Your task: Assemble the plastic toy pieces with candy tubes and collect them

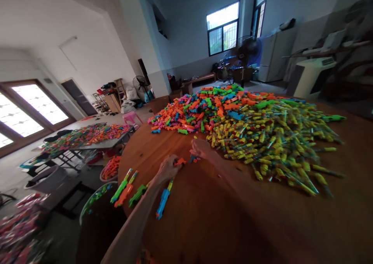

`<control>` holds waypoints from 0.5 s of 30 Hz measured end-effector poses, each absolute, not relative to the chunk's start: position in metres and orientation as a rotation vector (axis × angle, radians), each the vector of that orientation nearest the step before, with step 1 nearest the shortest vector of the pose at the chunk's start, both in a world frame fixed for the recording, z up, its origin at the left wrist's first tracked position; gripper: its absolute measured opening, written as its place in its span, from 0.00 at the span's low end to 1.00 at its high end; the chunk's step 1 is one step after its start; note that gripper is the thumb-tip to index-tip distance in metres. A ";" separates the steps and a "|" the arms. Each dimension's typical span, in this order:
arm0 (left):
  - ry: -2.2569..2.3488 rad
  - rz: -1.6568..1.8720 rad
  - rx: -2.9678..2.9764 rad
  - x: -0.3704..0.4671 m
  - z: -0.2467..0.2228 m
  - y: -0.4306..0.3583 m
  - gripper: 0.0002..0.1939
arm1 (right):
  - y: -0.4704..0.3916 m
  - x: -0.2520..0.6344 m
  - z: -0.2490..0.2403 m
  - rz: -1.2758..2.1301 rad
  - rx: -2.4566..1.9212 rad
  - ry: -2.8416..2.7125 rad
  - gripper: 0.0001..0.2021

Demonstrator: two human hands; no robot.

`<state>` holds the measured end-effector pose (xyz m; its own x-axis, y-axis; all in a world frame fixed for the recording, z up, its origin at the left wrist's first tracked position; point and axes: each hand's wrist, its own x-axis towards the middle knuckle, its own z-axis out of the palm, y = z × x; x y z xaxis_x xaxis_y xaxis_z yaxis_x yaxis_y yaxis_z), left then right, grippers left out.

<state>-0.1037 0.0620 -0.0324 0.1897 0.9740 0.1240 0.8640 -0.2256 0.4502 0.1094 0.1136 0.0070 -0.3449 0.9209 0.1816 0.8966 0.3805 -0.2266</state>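
Note:
On the round wooden table (201, 194), my left hand (169, 167) is closed around an orange plastic piece (180, 161). Just right of it, my right hand (201, 148) has its fingers curled above small blue and pink bits (193, 159); whatever it may hold is too small to make out. Beside my left forearm lie a green piece (138, 195) and a blue piece with a yellow tip (163, 201). Farther left are a long green piece (121, 190) and an orange one (125, 194), both with clear and yellow ends.
A heap of colourful plastic parts (186, 114) covers the table's far side, beside a large pile of yellow-ended pieces (274, 135). Left of the table stand a tub of green parts (96, 198), a basket of orange parts (111, 168) and a second loaded table (107, 143).

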 end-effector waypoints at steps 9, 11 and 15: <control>1.547 0.576 2.226 -0.108 -0.026 0.042 0.10 | 0.047 0.132 -0.002 0.217 -1.378 -2.521 0.10; 1.491 0.569 2.258 -0.109 -0.023 0.038 0.11 | 0.032 0.134 -0.007 0.262 -1.326 -2.547 0.09; 1.420 0.523 2.316 -0.108 -0.018 0.034 0.10 | 0.023 0.131 -0.014 0.330 -1.259 -2.549 0.11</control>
